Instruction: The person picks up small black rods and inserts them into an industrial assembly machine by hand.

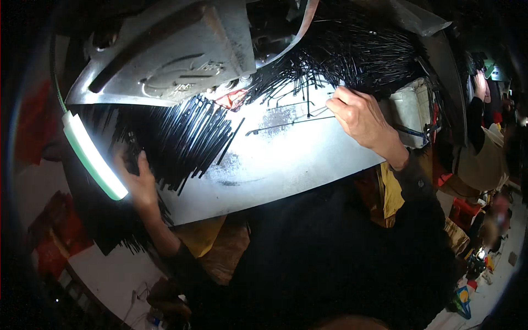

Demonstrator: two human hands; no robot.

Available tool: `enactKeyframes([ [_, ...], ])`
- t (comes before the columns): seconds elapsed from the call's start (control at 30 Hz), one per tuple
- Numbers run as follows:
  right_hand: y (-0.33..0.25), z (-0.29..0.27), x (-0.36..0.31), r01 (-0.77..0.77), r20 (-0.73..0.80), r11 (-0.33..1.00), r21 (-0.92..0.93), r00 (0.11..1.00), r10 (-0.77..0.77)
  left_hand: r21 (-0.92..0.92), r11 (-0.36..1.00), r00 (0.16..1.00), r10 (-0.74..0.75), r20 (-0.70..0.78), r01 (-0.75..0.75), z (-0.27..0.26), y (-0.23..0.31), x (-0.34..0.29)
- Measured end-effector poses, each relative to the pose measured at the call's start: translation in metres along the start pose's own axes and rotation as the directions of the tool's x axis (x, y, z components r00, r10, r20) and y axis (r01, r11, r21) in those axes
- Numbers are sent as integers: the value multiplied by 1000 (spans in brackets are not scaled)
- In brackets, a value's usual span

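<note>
My right hand (357, 118) is closed in a pinch above the pale metal worktop, right of the machine. From its fingertips a thin black cord-like strip (291, 125) stretches left across the worktop. My left hand (142, 184) rests against the left edge of a dense bundle of black strips (192, 137), thumb raised and apart from the fingers; its fingertips are partly lost in shadow. Behind my right hand lies a tangled heap of thin black strips (363, 52), some with small knobbed ends. A small red piece (232, 99) sits under the machine head.
A grey metal machine head (181, 63) overhangs the worktop (264, 181). A glowing lamp strip (93, 157) hangs near my left hand. To the right stands a pale, worn box (410, 110). Another person's hands (482, 85) show at far right.
</note>
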State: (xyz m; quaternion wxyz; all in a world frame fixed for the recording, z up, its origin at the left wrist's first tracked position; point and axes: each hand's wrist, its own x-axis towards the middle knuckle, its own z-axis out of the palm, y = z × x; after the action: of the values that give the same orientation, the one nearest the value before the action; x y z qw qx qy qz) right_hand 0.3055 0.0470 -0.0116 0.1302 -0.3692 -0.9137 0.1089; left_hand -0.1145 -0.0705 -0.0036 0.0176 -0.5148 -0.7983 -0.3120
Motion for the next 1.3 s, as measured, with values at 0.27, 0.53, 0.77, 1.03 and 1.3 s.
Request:
enactKeyframes([
  [0.27, 3, 1, 8, 92, -96, 991, 94, 992, -83, -150, 980, 984, 147, 104, -131, 17, 87, -61],
  [0.53, -3, 13, 19, 168, -43, 986, -4, 985, -168, -229, 966, 983, 145, 111, -117, 30, 91, -70],
  [0.77, -17, 25, 36, 237, -164, 967, 96, 962, -220, -285, 949, 977, 177, 116, -138, 36, 97, -81],
  [1.03, -19, 33, 63, 175, -132, 975, 137, 979, -157, -347, 922, 970, 220, 107, -170, 38, 104, -78],
  [1.3, -19, 30, 65, 232, -127, 971, 59, 966, -223, -437, 886, 948, 258, 187, -155, 43, 109, -87],
])
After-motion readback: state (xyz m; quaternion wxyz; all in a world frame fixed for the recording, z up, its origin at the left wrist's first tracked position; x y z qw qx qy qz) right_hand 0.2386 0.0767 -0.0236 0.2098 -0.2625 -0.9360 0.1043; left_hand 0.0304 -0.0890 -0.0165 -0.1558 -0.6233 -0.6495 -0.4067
